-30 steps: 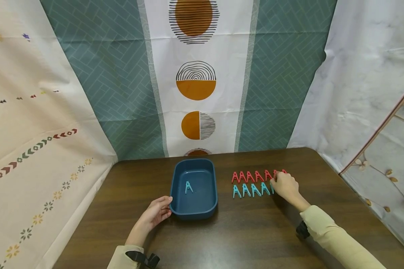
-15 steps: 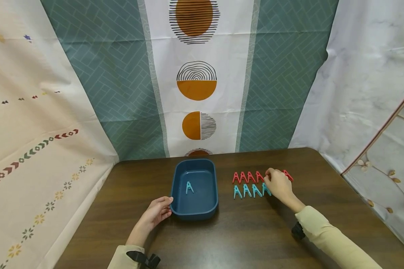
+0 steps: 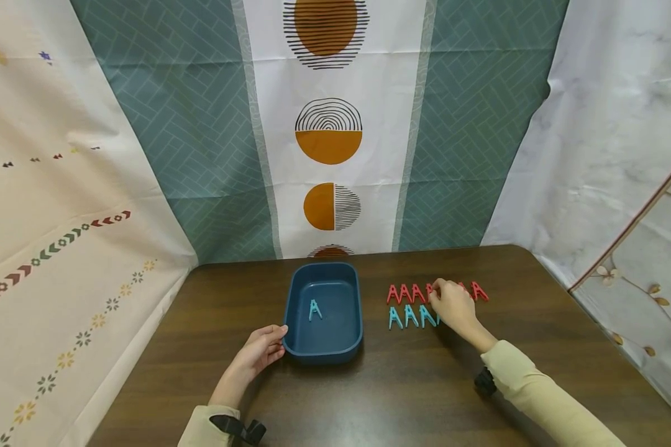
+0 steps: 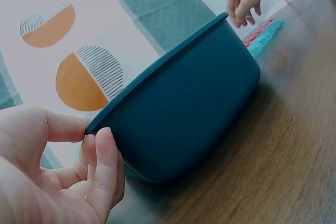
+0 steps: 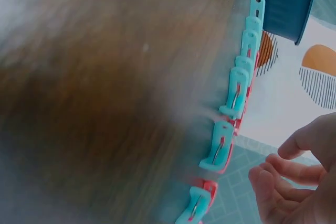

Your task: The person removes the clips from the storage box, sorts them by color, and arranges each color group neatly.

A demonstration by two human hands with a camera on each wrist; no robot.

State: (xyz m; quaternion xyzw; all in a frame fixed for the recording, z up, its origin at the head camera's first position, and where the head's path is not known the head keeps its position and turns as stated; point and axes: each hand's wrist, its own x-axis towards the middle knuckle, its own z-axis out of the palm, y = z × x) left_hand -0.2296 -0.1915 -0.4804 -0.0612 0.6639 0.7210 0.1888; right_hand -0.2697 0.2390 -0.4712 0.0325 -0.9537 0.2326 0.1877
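One teal clip [image 3: 314, 310] lies in the blue tub [image 3: 323, 351] so far; the rest wait on the tabletop [image 3: 402, 385], so work looks barely begun. Right hand [image 3: 450, 307] hovers over the two clip rows, its grip loose, fingers curled but holding nothing as far as the right wrist view shows. Under and either side of that grip: red clips [image 3: 407, 293] in the far row, approx. six showing, w/ one or more hidden by the hand; teal clips [image 3: 409, 316] in the near row, three clear to the grip's left, a fourth half-covered, and the wrist view shows more on beyond. Left hand [image 3: 259, 352] steadies the tub's near-left corner, thumb and fingertips touching rim and wall, not clasped round it. One tub, two hands.
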